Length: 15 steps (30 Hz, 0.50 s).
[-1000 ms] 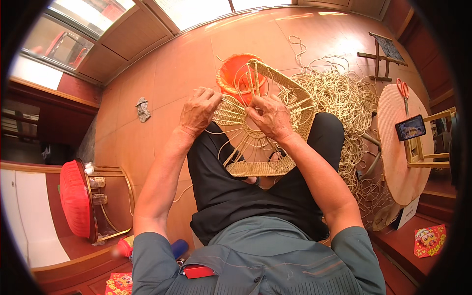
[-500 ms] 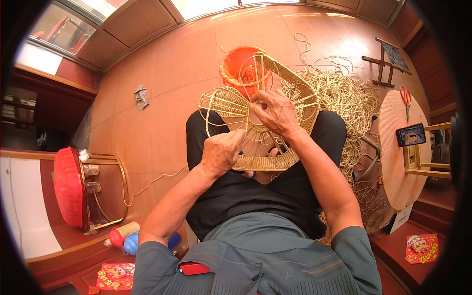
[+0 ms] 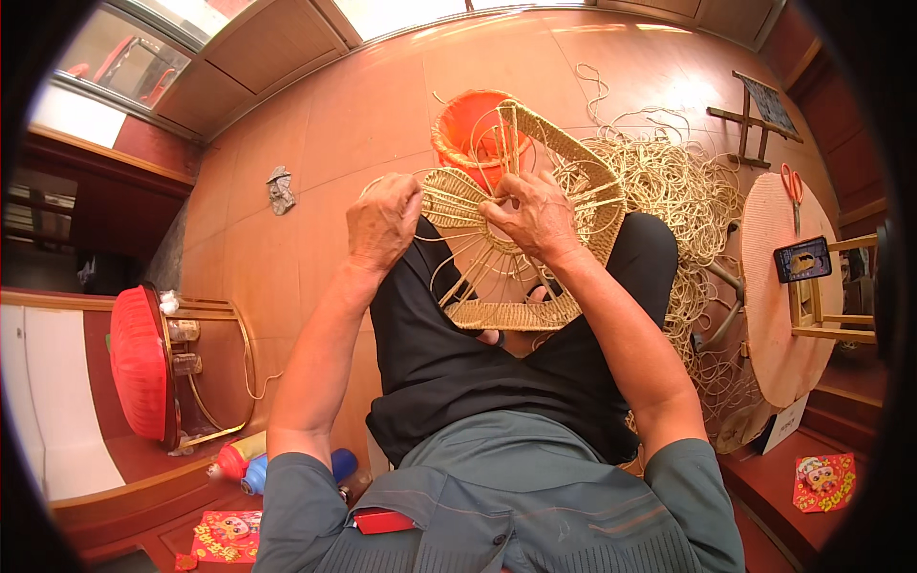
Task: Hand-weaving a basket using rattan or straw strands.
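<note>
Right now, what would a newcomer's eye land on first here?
Probably the big tangle of pale cord heaped at right. Next, the partly woven frame at centre, with the right hand on it and a bright orange bucket just beyond. A red domed object also stands out at far left.

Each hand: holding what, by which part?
Right hand: woven cord frame, by the narrow inner end of its fan-shaped section. Left hand: closed beside that section's wide end; its hold is hidden, can't tell.
</note>
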{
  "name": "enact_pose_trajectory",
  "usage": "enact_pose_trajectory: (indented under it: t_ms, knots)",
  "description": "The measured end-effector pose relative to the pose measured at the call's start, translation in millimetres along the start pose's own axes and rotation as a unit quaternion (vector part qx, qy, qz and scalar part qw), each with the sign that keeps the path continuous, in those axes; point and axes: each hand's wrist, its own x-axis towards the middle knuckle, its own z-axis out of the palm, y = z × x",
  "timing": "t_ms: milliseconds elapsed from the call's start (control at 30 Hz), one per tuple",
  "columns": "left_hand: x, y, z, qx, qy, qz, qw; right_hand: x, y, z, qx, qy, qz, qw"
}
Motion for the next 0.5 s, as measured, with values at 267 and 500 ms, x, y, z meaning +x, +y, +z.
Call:
enact_pose_trajectory:
  t_ms: [267,500]
  knots:
    - [-4,-6,4,0.145,-0.048,0.126,0.98,-1,-3,1,0.001,0.025,-0.008,1.0]
    - [17,-4,-5,0.225,-0.103,0.202,0.948,-1,-4,0,0.0,0.015,-0.007,1.0]
